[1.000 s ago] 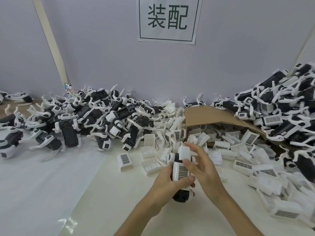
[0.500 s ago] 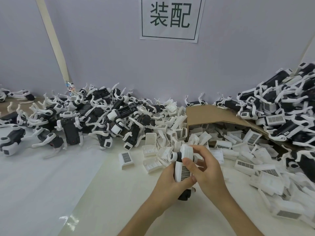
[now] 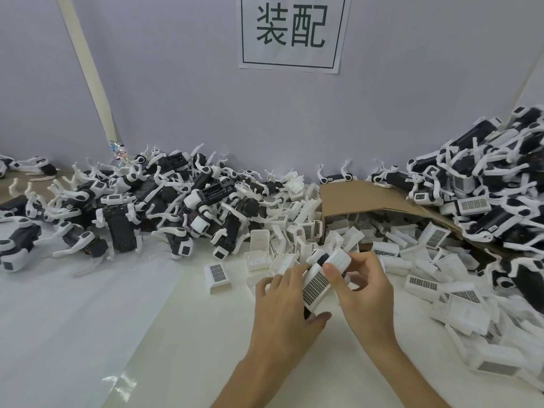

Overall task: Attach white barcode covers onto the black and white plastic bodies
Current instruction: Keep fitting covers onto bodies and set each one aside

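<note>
Wall [image 3: 176, 98] of pale grey fills the background, with a paper sign [image 3: 291, 30] printed in two dark characters and a slanting beige strip [image 3: 88, 69] fixed to it. Below it lies a white table [image 3: 73, 319]. A high heap of black and white bodies [image 3: 485, 187] is piled at the right, and a lower, wider heap [image 3: 147, 207] spreads along the left by the wall. Between the two, a cardboard box [image 3: 362, 198] lies on its side, and loose white covers [image 3: 426, 260] spill from its mouth across the table toward the right edge. One single cover [image 3: 217, 273] lies apart, grid face up, left of the hands.

Above the table near the middle, the left hand [image 3: 282, 313] grips a plastic body [image 3: 332, 260] from below, its thumb at the lower end. The right hand [image 3: 365, 293] holds the same body from the other side with curled fingers. Its thumb rests on the upper end of the barcode cover [image 3: 316, 287], which lies on the body, grid face up.
</note>
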{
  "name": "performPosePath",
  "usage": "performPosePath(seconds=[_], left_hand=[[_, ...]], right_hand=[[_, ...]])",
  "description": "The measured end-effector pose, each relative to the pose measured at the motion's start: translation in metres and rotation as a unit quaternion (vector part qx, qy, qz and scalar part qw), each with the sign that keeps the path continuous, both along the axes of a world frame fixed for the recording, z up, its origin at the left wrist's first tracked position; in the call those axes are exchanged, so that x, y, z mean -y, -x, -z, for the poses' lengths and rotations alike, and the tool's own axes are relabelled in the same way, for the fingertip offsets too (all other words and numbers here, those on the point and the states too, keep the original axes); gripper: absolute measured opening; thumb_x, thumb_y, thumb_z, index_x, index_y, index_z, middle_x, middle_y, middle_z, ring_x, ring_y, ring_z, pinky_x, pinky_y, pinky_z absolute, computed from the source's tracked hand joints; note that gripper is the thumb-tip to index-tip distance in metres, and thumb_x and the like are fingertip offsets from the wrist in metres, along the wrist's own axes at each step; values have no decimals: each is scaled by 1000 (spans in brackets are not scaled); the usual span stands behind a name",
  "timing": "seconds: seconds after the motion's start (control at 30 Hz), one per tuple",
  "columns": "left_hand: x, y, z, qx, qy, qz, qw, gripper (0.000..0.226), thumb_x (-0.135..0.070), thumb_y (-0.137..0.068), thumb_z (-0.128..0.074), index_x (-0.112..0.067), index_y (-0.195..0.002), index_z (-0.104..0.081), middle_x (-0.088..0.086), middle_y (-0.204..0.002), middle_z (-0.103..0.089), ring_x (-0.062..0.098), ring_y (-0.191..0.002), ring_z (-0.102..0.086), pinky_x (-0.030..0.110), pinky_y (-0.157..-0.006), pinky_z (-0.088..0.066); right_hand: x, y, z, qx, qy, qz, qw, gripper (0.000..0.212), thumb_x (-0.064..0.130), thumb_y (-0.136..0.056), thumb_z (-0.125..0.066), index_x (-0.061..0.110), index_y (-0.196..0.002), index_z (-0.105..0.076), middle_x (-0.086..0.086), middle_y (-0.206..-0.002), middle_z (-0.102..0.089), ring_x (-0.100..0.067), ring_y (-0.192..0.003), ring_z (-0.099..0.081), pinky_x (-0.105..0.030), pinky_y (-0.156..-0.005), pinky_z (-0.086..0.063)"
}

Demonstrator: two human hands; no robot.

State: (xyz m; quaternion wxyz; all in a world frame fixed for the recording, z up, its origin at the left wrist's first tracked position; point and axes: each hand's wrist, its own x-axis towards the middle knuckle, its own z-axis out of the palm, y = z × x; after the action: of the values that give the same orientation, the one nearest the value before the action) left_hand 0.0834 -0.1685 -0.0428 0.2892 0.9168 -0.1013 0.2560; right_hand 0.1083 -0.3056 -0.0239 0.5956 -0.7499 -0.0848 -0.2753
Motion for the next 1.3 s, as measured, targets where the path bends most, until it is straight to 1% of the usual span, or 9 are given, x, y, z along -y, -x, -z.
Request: performPosePath(seconds=[0.13,0.27,0.37,0.47,0.63,0.87,0.97,1.1,1.3], left_hand=[[-4,0,-2,63,62,4,996,48,-45,-77,-70,-31,-118,-49,-17,-102,-67,9,-97,-61,24,-93,-31],[-8,2,-8,-7,254,67,965,32,-45,-74,-72,-35,-98,-53,-15,-80,-70,7,-71,-66,27,-67,-53],[-11,0,-8,-58,311,87,945,34,-40,-74,-75,-34,-99,-54,-10,-79,-70,10,-62,-66,35,-58,-57],[-9,0,-4,-74,279,91,953,39,-48,-73,-72,-38,-103,-49,-14,-84,-69,7,-64,-67,28,-57,-55],[-7,-2,-1,-72,202,88,973,49,-59,-73,-67,-43,-110,-39,-15,-84,-67,4,-65,-67,28,-59,-56],[-20,-7,-5,-119,181,152,964,39,-50,-80,-61,-41,-115,-47,-14,-81,-68,5,-71,-64,24,-62,-47],[-27,-12,-3,-110,126,133,977,33,-40,-84,-65,-32,-111,-48,-10,-90,-63,14,-84,-61,35,-71,-50],[-25,-13,1,-73,74,101,989,37,-34,-89,-67,-37,-107,-36,-24,-85,-51,5,-82,-48,29,-75,-34],[-25,-15,2,-52,47,73,995,40,-40,-89,-61,-35,-121,-37,-15,-103,-62,10,-100,-53,28,-94,-33]], right_hand=[[3,0,-4,-54,-4,-83,995,35,51,-82,-73,23,-98,-59,7,-87,-74,-11,-71,-68,-19,-57,-49],[7,-2,-8,-116,7,-200,973,30,39,-82,-64,23,-108,-63,-3,-84,-71,-18,-62,-64,-28,-50,-46],[8,-3,-8,-147,1,-228,963,28,40,-83,-66,29,-109,-64,-3,-83,-74,-26,-61,-69,-26,-46,-45],[5,-2,-7,-171,-9,-260,950,22,43,-84,-67,37,-104,-64,-9,-92,-75,-32,-60,-71,-27,-42,-47],[0,-2,-2,-109,-2,-238,965,24,37,-79,-70,37,-103,-65,-6,-83,-73,-17,-63,-66,-28,-46,-48],[-4,4,8,-9,136,-181,974,46,30,-84,-71,40,-125,-53,15,-101,-69,-10,-85,-70,-20,-67,-55],[-7,3,11,7,187,-165,968,55,32,-82,-71,50,-127,-46,20,-102,-66,-11,-86,-65,-22,-65,-54],[-5,1,13,18,189,-172,967,58,30,-81,-73,54,-126,-43,24,-103,-65,-9,-88,-65,-20,-67,-54],[-7,0,14,31,162,-185,969,59,27,-84,-71,60,-124,-42,25,-108,-65,-6,-94,-67,-16,-70,-53]])
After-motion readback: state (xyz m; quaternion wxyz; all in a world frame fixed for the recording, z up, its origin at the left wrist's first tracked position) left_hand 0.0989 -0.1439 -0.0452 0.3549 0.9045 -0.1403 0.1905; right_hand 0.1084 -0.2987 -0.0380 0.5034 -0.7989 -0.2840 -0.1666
